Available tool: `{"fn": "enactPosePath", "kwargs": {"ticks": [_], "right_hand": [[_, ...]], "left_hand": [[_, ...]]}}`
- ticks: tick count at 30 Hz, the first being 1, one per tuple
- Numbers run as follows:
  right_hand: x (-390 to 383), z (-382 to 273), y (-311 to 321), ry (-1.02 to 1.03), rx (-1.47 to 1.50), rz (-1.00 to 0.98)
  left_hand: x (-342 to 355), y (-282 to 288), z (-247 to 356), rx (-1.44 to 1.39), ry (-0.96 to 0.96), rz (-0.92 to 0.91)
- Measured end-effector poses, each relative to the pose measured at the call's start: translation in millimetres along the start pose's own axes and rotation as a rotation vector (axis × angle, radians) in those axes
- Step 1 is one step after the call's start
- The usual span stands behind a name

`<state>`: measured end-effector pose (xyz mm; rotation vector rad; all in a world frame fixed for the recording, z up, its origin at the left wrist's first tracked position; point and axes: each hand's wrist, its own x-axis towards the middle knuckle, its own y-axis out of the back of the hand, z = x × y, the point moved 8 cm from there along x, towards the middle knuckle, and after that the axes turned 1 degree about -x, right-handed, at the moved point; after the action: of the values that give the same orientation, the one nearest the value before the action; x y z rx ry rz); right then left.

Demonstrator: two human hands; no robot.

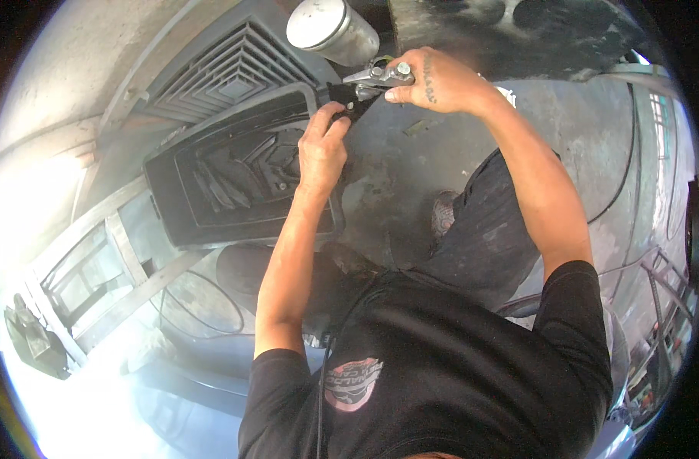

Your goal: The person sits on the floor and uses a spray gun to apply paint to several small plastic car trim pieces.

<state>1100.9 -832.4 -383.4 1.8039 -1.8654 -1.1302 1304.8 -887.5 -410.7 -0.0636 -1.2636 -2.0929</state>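
Note:
My right hand (434,84) is wrapped round the metal body of a spray gun (376,75), which has a silvery-white cup (326,30) on it, at the top centre of the view. Just below and left of the gun, my left hand (323,145) has its fingertips closed on a small black part (352,107), beside the corner of a large black moulded panel (185,206). Exactly how that part is shaped and what it joins to is too dark and partly covered to tell.
A grey louvred panel (212,96) stands behind the black one. At left is a pale metal frame (124,245) with hoses (235,310) near it. A dark mottled surface (518,38) spans the top right; cables (625,176) run down the right over the concrete floor (388,168).

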Motion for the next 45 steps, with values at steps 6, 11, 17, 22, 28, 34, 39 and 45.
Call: {"fn": "enactPosePath", "kwargs": {"ticks": [6, 11, 17, 22, 28, 34, 39, 45], "right_hand": [[-1.1, 7.6, 3.0, -0.021, -0.051, 0.134], [-1.5, -0.6, -5.1, -0.022, -0.044, 0.009], [-3.7, -12.9, -2.1, 0.048, 0.042, 0.015], [-2.3, -8.1, -0.4, 0.007, -0.012, 0.004], [-2.3, 2.1, 3.1, -0.018, -0.062, 0.039], [-0.5, 2.5, 1.9, -0.023, -0.096, 0.022], [-3.4, 4.3, 2.7, 0.017, -0.146, 0.117], [-4.9, 1.1, 7.3, -0.018, -0.064, 0.093]], "left_hand": [[-0.7, 3.7, -3.9, 0.007, 0.000, 0.049], [-2.3, 3.9, -6.5, -0.030, 0.032, 0.038], [-4.9, 1.9, 1.0, -0.139, 0.082, 0.024], [-3.5, 3.2, -3.1, -0.143, 0.138, 0.013], [-6.1, 10.0, -7.8, -0.029, 0.090, 0.056], [-6.6, 9.7, -11.4, -0.036, 0.105, 0.067], [-6.3, 11.6, -10.6, -0.063, 0.135, 0.103], [2.3, 12.6, -16.5, -0.160, 0.308, 0.131]]}}
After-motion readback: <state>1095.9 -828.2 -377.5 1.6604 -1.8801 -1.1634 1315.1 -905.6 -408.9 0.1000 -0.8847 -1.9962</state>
